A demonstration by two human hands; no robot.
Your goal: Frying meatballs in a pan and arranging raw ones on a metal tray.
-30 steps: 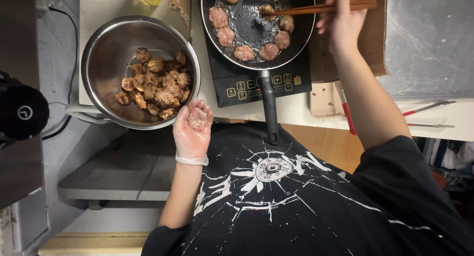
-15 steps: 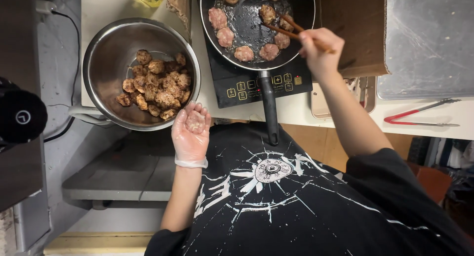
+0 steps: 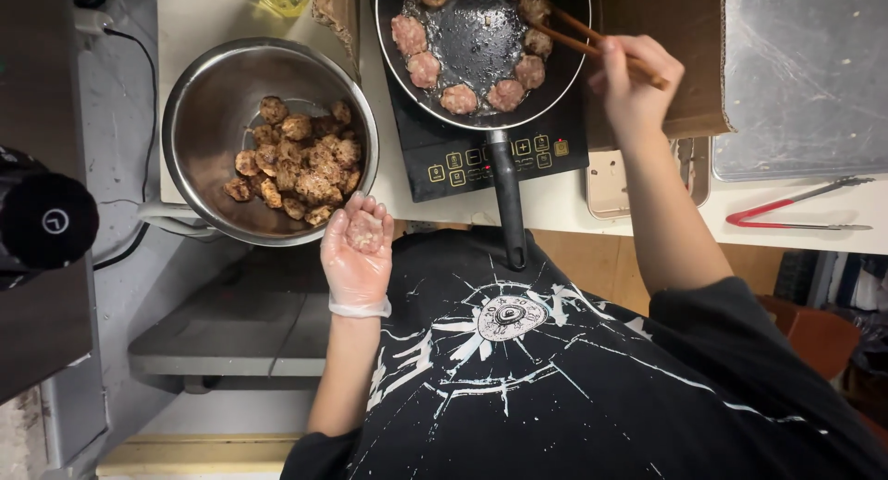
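The gloved left hand (image 3: pixel 357 249) lies open, cupping a raw meatball (image 3: pixel 364 230); the right hand (image 3: pixel 634 82) grips wooden chopsticks (image 3: pixel 578 36) over the frying pan (image 3: pixel 481 119).

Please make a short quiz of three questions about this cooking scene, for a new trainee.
1. True or false: the left hand wears a clear glove and has a raw meatball lying on its open palm.
2. What does the right hand hold over the frying pan? A) red tongs B) wooden chopsticks C) a spoon
3. Where are the browned meatballs kept?

Key:
1. True.
2. B; the chopsticks reach to a meatball at the pan's edge.
3. In the steel bowl, left of the pan.
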